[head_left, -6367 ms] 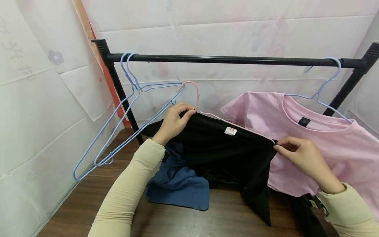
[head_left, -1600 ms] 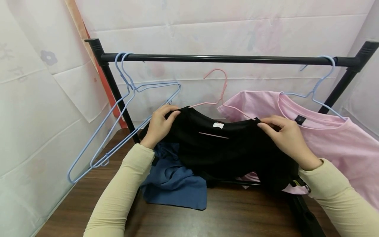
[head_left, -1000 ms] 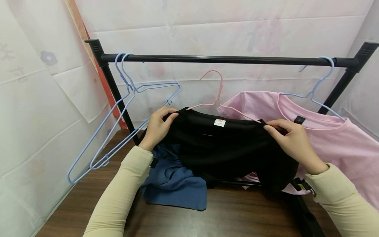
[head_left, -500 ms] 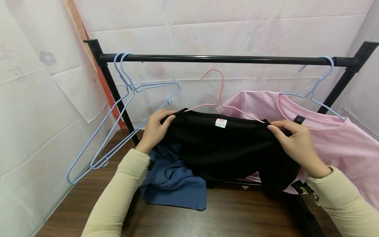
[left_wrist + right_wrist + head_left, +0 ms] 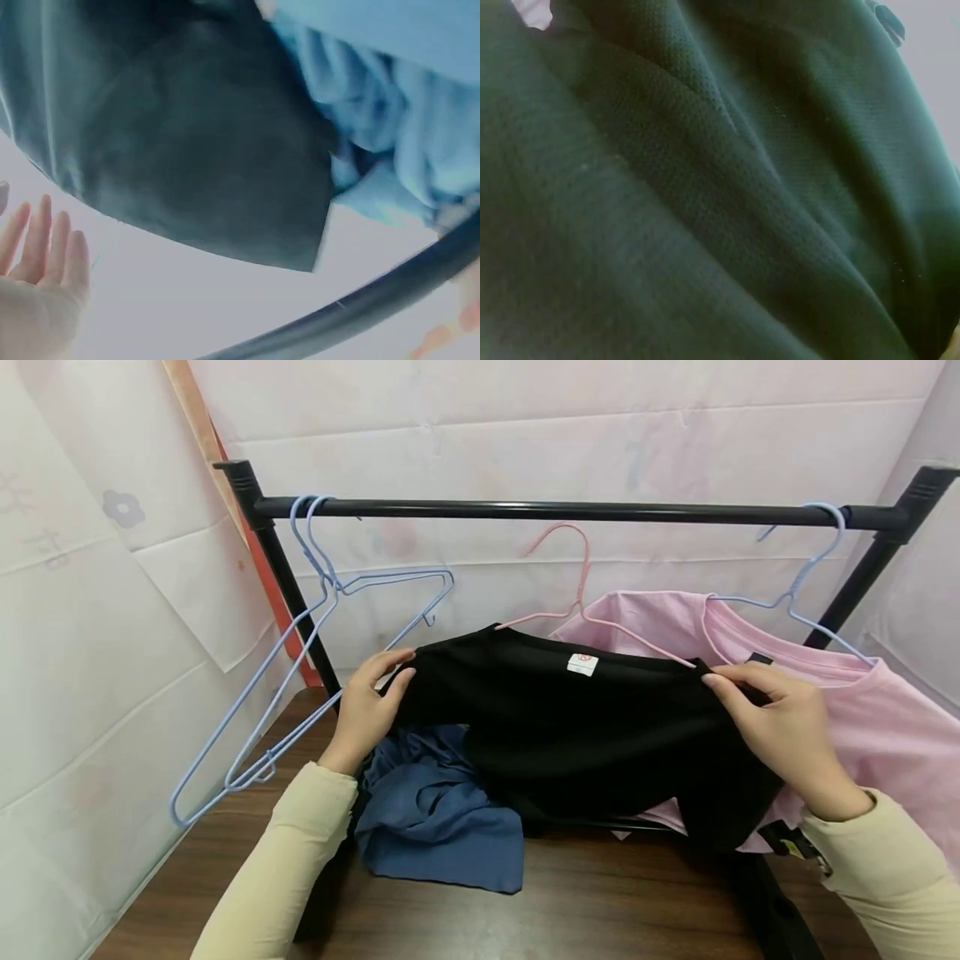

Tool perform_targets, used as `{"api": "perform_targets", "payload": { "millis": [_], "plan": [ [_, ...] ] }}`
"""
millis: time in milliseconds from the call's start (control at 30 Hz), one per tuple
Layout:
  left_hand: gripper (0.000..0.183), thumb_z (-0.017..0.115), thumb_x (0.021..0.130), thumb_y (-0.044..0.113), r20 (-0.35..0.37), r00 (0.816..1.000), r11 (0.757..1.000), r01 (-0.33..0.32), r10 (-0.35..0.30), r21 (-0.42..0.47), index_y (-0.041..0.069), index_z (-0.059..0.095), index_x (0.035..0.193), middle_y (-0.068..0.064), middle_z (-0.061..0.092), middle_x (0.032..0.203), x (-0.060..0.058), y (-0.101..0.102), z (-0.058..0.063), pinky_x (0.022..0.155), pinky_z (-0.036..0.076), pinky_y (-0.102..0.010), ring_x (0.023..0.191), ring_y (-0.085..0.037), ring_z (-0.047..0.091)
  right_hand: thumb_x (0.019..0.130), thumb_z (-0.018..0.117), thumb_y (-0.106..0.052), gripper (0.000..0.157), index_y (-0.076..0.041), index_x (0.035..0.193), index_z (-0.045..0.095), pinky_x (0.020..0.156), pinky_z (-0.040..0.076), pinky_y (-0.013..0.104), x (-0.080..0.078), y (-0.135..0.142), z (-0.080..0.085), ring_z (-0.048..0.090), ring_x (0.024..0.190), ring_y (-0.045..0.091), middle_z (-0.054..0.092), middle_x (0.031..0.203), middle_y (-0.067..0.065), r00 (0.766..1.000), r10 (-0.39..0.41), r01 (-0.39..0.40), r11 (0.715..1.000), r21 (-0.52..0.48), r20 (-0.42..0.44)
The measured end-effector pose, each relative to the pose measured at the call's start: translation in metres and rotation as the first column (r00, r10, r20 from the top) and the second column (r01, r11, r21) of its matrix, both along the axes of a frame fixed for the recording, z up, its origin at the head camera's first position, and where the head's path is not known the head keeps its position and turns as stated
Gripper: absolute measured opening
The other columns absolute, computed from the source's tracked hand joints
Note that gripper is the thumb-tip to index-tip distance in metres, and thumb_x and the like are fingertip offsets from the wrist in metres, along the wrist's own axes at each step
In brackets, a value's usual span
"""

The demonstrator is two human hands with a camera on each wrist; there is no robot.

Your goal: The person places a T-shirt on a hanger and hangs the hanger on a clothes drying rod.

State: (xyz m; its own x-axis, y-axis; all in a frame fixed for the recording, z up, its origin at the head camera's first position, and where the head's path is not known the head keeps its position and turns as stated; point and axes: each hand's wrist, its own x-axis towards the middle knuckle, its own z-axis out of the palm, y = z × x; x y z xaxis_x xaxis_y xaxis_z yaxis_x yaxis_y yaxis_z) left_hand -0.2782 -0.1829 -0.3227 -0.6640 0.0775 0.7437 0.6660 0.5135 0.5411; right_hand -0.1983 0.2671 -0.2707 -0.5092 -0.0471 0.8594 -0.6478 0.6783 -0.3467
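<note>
A black T-shirt [image 5: 570,735] with a white neck label hangs spread on a pink wire hanger [image 5: 579,581], whose hook sits just below the rack's bar. My right hand [image 5: 787,727] pinches the shirt at the right side of the collar, near the hanger's arm. My left hand [image 5: 363,714] is at the end of the left sleeve, thumb and fingers apart. In the left wrist view, the fingers [image 5: 56,247] look straight beside the dark sleeve [image 5: 210,150]. Black cloth [image 5: 705,187] fills most of the right wrist view.
A black garment rack [image 5: 525,510] spans the view. Blue wire hangers [image 5: 262,693] hang at its left end. A pink T-shirt [image 5: 877,727] hangs at the right on a blue hanger [image 5: 806,577]. A crumpled blue garment [image 5: 450,843] lies on the brown tabletop [image 5: 600,902].
My left hand has moved from the shirt's collar out along the left sleeve, its fingers opening. My right hand, the shirt and the pink hanger have shifted right; the hook has tilted upright since earlier.
</note>
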Motion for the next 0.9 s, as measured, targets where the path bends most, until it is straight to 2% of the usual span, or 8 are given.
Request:
{"api": "perform_targets", "payload": {
  "millis": [133,200,300,467,533,700,900],
  "plan": [
    [0.027,0.063,0.096,0.013,0.026,0.999,0.999,-0.018,0.019,-0.039,0.004,0.067,0.122,-0.010,0.067,0.119,0.006,-0.009,-0.007,0.089,0.046,-0.019,0.107,-0.023,0.062,0.078,0.074,0.011,0.013,0.005,0.089,0.075,0.081,0.040,0.003,0.006,0.005,0.006,0.057,0.087,-0.018,0.060,0.092,-0.040,1.000,-0.013,0.013,1.000,-0.007,-0.015],
    [0.027,0.063,0.096,0.012,0.041,0.999,0.997,-0.017,0.020,-0.070,0.003,0.067,0.121,-0.012,0.067,0.118,0.009,-0.013,-0.010,0.081,0.044,-0.016,0.102,-0.022,0.061,0.078,0.073,0.012,0.013,0.006,0.090,0.075,0.082,0.040,0.003,0.009,0.008,0.009,0.057,0.088,-0.019,0.060,0.093,-0.041,1.000,-0.013,0.013,1.000,-0.011,-0.020],
    [0.028,0.063,0.096,0.013,0.078,0.996,0.991,-0.021,0.032,-0.134,0.003,0.066,0.122,-0.012,0.066,0.119,0.014,-0.020,-0.014,0.081,0.045,-0.021,0.102,-0.023,0.061,0.077,0.073,0.013,0.013,0.008,0.089,0.075,0.084,0.041,0.004,0.013,0.013,0.013,0.059,0.089,-0.018,0.062,0.094,-0.039,0.999,-0.020,0.019,1.000,-0.023,-0.040],
    [0.034,0.061,0.098,0.017,0.189,0.980,0.983,-0.023,0.058,-0.184,0.004,0.061,0.129,-0.014,0.064,0.124,0.023,-0.032,-0.022,0.092,0.049,-0.045,0.110,-0.029,0.060,0.079,0.074,0.009,0.009,0.007,0.088,0.075,0.084,0.041,0.004,0.022,0.019,0.020,0.059,0.090,-0.018,0.062,0.095,-0.037,0.995,-0.065,0.062,0.998,-0.031,-0.080],
    [0.036,0.061,0.098,0.020,0.226,0.972,0.981,-0.027,0.071,-0.192,0.006,0.059,0.131,-0.014,0.063,0.124,0.025,-0.037,-0.023,0.089,0.050,-0.046,0.109,-0.029,0.061,0.080,0.074,0.006,0.010,0.005,0.090,0.076,0.081,0.040,0.003,0.025,0.020,0.024,0.058,0.088,-0.020,0.061,0.096,-0.039,0.993,-0.087,0.085,0.996,-0.030,-0.080],
    [0.038,0.059,0.099,0.024,0.275,0.955,0.970,-0.044,0.111,-0.238,0.007,0.058,0.133,-0.013,0.067,0.118,0.029,-0.048,-0.027,0.081,0.051,-0.043,0.102,-0.027,0.064,0.082,0.074,0.002,0.011,0.007,0.092,0.076,0.077,0.037,0.002,0.032,0.024,0.032,0.054,0.083,-0.023,0.058,0.094,-0.044,0.986,-0.144,0.142,0.989,-0.035,-0.089],
    [0.036,0.056,0.101,0.027,0.330,0.931,0.961,-0.061,0.153,-0.271,0.004,0.058,0.128,-0.014,0.066,0.111,0.031,-0.059,-0.032,0.085,0.052,-0.046,0.098,-0.028,0.064,0.087,0.072,-0.003,0.016,0.010,0.094,0.073,0.075,0.034,0.003,0.041,0.033,0.040,0.050,0.079,-0.021,0.055,0.090,-0.045,0.977,-0.204,0.201,0.978,-0.056,-0.058]
  ]
}}
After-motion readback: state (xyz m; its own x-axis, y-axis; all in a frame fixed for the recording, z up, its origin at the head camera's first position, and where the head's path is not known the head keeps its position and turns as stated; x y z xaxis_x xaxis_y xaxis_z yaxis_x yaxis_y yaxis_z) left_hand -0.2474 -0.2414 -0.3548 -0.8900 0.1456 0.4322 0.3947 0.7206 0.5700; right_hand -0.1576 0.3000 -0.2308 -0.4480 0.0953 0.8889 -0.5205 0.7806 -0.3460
